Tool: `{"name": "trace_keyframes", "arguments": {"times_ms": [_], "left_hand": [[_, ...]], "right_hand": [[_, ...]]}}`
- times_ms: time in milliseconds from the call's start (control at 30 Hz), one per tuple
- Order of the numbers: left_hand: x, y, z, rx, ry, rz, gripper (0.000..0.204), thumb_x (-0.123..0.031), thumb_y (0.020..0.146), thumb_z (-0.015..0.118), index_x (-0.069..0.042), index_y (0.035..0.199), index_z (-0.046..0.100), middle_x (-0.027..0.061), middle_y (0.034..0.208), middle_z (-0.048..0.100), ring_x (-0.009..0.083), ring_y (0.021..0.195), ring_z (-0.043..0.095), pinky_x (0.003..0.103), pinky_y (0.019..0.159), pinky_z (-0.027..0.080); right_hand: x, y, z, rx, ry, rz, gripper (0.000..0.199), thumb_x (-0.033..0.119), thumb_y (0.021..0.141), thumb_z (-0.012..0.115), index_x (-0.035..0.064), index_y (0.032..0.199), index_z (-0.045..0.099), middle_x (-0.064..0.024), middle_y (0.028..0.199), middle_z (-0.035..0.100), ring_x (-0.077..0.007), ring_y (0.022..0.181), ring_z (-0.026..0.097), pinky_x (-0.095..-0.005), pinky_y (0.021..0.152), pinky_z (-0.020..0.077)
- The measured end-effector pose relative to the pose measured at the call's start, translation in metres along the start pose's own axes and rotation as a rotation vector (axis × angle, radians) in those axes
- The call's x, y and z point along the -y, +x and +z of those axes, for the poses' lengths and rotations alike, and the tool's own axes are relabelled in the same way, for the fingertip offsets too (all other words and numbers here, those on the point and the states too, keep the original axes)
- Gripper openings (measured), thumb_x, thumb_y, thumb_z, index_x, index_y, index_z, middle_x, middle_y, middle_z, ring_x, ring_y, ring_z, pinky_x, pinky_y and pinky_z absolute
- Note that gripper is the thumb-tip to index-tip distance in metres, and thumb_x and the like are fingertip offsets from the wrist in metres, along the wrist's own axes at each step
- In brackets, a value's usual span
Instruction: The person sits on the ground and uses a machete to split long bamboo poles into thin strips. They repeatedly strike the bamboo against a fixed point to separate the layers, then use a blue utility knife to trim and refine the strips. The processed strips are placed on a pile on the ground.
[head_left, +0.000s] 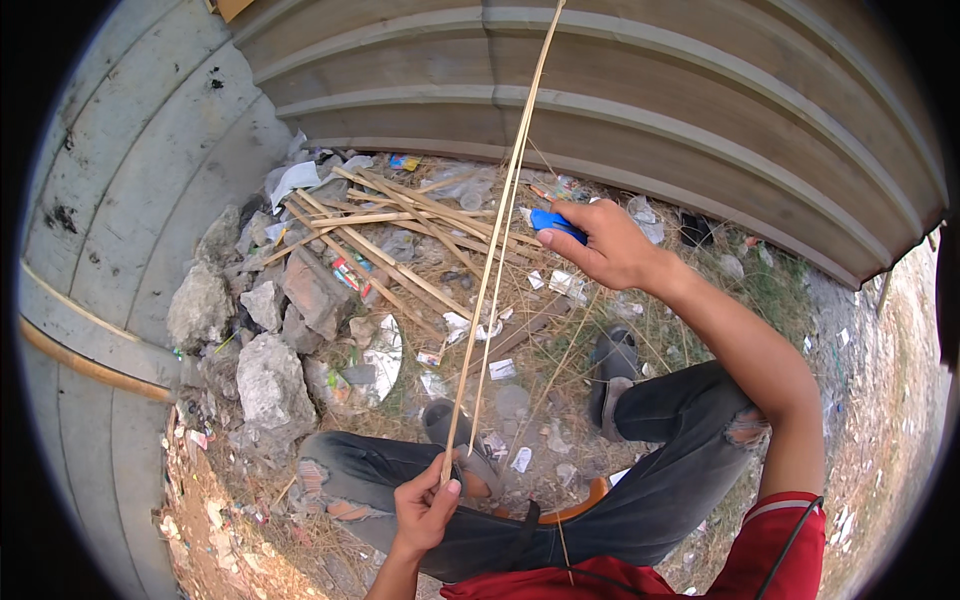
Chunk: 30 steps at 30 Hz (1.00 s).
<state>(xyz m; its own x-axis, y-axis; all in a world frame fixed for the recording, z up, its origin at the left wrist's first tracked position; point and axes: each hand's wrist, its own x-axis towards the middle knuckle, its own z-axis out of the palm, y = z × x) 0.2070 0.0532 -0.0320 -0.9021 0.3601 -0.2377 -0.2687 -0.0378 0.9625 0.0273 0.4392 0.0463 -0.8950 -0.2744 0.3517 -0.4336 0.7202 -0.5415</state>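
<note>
Left hand sits closest to the camera, low in the view just above the knee of the grey torn jeans. It's closed in a narrow pinch around the bottom end of the bamboo strip, thumb on top.

Strip's long axis: runs from that pinch up and slightly to the right, away from the body, past the rubbish on the ground and out of the top of the view in front of the corrugated metal wall. Looks like two thin strands side by side, split or paired, can't tell which; they stay close together over the whole length.

Right hand is further out along the strip, arm nearly full stretch, just right of the strands, about mid-length. Fingers curled shut around a blue-handled tool, probably a knife; the blade isn't visible, so I can't tell if it touches the strip. Handle tip points toward the strands and is very near them.

So: left hand anchors the near end, right hand is the one working across the axis from the strip's right side.

Left of the strip: pile of cut bamboo sticks lying crosswise on the ground, then broken concrete chunks further left. Under the strip: dry grass, plastic litter, and two grey sandals.
</note>
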Motion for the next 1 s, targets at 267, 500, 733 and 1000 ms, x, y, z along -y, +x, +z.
{"name": "trace_keyframes", "arguments": {"times_ms": [267,500,733,1000], "left_hand": [[0.023,-0.011,-0.023,0.044,0.336,0.059,0.044,-0.005,0.099,0.059,0.01,0.139,0.05,-0.0067,0.066,0.048,0.0001,0.053,0.039,0.019,0.047,0.027],[0.011,-0.009,-0.009,-0.019,0.151,0.002,0.043,-0.006,0.096,0.064,0.008,0.136,0.055,-0.0085,0.067,0.05,-0.0018,0.055,0.039,0.017,0.049,0.027],[0.013,-0.003,-0.014,0.032,0.236,0.07,0.043,-0.005,0.099,0.059,0.01,0.139,0.05,-0.0061,0.063,0.047,0.0,0.05,0.038,0.019,0.046,0.026],[0.013,-0.004,-0.011,0.011,0.192,0.057,0.043,-0.003,0.098,0.059,0.01,0.138,0.05,-0.0066,0.064,0.047,-0.0004,0.05,0.038,0.019,0.046,0.025]], "right_hand": [[-0.029,0.006,-0.03,-0.136,-0.014,0.22,0.055,0.049,0.1,0.051,-0.0023,0.087,0.064,-0.018,0.064,0.058,-0.0335,0.06,0.056,-0.0445,0.062,0.0436],[-0.062,-0.016,-0.034,-0.213,-0.159,0.159,0.049,0.046,0.098,0.053,-0.0005,0.088,0.066,-0.02,0.066,0.061,-0.0396,0.064,0.06,-0.047,0.063,0.045],[-0.03,-0.012,-0.01,-0.029,-0.143,0.016,0.046,0.047,0.098,0.053,0.0025,0.089,0.064,-0.0197,0.064,0.06,-0.042,0.065,0.061,-0.0505,0.063,0.0467],[-0.01,-0.01,-0.004,0.005,-0.041,-0.134,0.047,0.046,0.099,0.052,0.0023,0.087,0.063,-0.0188,0.061,0.058,-0.0405,0.058,0.06,-0.0491,0.056,0.0451]]}}
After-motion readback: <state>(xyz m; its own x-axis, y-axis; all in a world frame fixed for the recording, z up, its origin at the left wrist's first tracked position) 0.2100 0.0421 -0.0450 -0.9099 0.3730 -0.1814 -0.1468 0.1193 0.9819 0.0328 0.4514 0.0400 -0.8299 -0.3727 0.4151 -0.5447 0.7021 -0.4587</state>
